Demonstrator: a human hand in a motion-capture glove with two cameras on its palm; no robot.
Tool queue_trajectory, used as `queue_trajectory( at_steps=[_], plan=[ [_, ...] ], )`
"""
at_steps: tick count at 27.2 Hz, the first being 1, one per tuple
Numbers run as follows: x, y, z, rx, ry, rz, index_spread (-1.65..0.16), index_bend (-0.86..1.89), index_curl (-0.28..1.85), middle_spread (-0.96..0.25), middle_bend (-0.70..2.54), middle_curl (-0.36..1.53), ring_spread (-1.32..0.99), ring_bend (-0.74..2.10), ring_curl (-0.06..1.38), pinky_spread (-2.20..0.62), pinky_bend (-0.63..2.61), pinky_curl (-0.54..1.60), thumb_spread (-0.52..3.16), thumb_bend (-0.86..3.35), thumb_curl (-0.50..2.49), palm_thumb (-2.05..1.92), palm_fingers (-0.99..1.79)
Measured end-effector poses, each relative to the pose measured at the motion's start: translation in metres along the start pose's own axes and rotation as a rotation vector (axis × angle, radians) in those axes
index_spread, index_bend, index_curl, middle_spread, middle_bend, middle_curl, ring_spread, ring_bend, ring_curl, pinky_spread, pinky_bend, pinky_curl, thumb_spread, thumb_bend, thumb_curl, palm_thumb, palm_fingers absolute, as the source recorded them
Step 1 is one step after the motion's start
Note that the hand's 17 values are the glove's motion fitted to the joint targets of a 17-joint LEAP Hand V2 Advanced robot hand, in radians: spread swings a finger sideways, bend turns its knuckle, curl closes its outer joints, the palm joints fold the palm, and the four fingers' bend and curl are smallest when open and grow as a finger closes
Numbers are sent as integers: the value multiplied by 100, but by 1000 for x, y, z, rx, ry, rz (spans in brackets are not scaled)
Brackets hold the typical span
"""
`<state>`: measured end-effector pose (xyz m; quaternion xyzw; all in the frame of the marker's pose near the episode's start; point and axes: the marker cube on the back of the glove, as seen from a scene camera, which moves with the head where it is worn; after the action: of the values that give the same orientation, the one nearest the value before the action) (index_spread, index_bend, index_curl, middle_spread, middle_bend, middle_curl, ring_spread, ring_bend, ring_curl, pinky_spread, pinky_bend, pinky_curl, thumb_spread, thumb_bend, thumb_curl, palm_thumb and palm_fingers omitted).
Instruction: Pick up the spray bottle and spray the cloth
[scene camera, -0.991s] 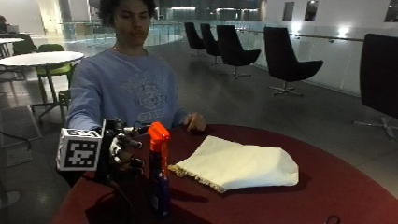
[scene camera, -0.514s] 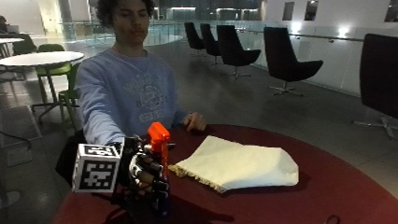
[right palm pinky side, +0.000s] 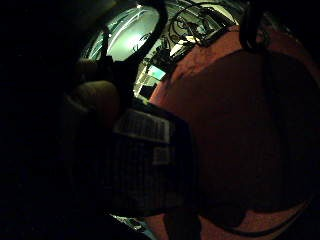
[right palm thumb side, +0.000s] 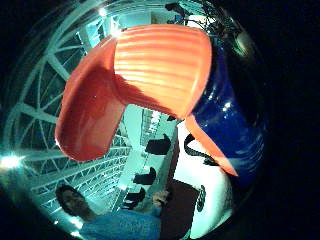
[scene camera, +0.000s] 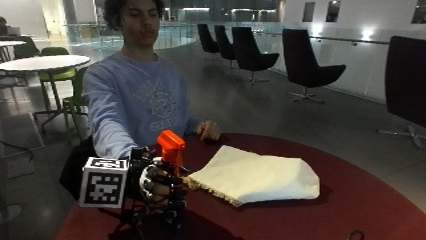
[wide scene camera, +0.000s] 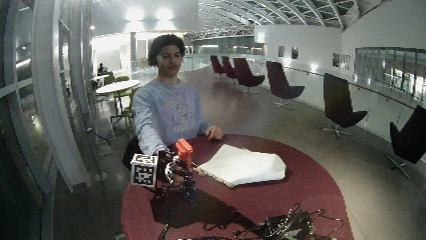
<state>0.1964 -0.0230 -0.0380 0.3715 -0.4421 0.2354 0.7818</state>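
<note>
While the grip (scene camera: 156, 182) curls its gloved fingers round the spray bottle (scene camera: 172, 172), the bottle stands upright near the counter (scene camera: 373, 200) edge. The cream cloth (scene camera: 256, 175) lies just beside it, nozzle-side.

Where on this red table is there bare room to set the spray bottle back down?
Bare red round table lies beyond the folded cream cloth, toward its far edge, and in front of it. It is crowded where the gloved right hand grips the orange-topped blue spray bottle, and by the cables.
</note>
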Motion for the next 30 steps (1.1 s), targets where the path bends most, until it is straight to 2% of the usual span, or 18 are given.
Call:
queue_trajectory(
  at_steps=[5, 16, 22, 30],
  plan=[
    [-12, 5, -4, -114, -32, -40, -28, 16, 32, -8, 28, 41, -7, 46, 34, 19, 24, 32, 85, 1, 50, 101, 102],
    [-62, 25, 2, -553, 5, -10, -25, 14, 35, -8, 26, 43, -7, 47, 37, 16, 23, 34, 76, -3, 55, 100, 110],
    [-78, 45, 17, -667, -58, 106, -23, 14, 35, -7, 27, 45, -6, 47, 38, 15, 25, 35, 73, -2, 57, 100, 112],
    [-82, 57, 39, -777, 54, 193, -22, 14, 36, -6, 25, 45, -5, 48, 39, 14, 26, 36, 69, -3, 59, 101, 112]
  ],
)
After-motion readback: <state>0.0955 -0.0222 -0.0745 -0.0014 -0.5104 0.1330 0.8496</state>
